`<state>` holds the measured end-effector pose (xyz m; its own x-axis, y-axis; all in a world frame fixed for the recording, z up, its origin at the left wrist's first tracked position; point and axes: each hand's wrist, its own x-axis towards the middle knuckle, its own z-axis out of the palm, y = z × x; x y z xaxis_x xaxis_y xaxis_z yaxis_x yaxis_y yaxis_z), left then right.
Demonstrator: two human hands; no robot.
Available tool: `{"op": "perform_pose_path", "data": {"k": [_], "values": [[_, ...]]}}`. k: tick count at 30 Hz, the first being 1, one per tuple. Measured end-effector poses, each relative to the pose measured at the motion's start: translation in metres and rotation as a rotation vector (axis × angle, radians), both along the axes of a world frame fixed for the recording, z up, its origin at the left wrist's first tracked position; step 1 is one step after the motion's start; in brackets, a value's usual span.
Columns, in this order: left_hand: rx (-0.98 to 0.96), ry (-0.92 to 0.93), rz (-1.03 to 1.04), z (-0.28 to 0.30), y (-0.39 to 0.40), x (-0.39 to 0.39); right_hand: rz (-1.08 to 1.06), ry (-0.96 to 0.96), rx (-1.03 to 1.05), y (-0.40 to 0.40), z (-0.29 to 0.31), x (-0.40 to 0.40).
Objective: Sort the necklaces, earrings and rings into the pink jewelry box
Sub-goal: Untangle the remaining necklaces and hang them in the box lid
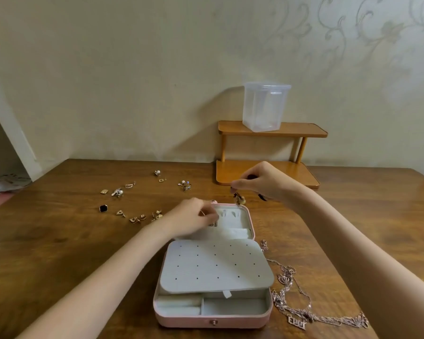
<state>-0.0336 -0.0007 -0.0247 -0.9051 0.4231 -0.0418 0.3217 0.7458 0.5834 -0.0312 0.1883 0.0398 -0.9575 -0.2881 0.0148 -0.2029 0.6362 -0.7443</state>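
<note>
Nearest the camera: pink jewelry box [213, 321], lying open on the bench [59, 241], grey perforated earring panel [216, 265] folded across its middle, padded far half exposed beyond it. Right hand [264, 182] is held above the box's far right corner, fingertips pinched on a small gold earring [239, 199] dangling just below them. Key relation: the padded far compartment lies down and slightly left of that hand, so the drop is judged short and mostly vertical. Left hand [194, 216] is already inside that same far half, fingers curled over something small at the left side; whether anything is actually pinched cannot be told. It sits just left of and below the right hand, so the clearance between the two looks tight. Loose earrings [137, 217] are scattered left of the left hand, within easier reach of it. Tangled necklaces [294, 309] lie beside the box's right edge, under the right forearm, closer to the right hand.
</note>
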Motion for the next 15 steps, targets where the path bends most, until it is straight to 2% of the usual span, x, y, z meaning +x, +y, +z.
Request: {"op": "perform_pose_path", "data": {"k": [2,5,8,12,15], "values": [[-0.128,0.153,0.001,-0.013,0.007,0.006,0.009,0.021,0.050,-0.002,0.000,-0.004],[-0.196,0.341,0.079,-0.021,0.014,0.010,0.013,0.043,0.074,-0.007,0.000,-0.009],[-0.211,0.395,0.080,-0.021,0.015,0.014,0.056,0.066,0.075,-0.013,-0.001,-0.010],[-0.140,0.426,0.069,-0.020,0.014,0.020,0.097,0.066,0.152,-0.019,-0.011,-0.008],[-0.119,0.546,0.063,-0.020,0.015,0.027,0.132,0.053,0.128,-0.018,-0.010,-0.003]]}}
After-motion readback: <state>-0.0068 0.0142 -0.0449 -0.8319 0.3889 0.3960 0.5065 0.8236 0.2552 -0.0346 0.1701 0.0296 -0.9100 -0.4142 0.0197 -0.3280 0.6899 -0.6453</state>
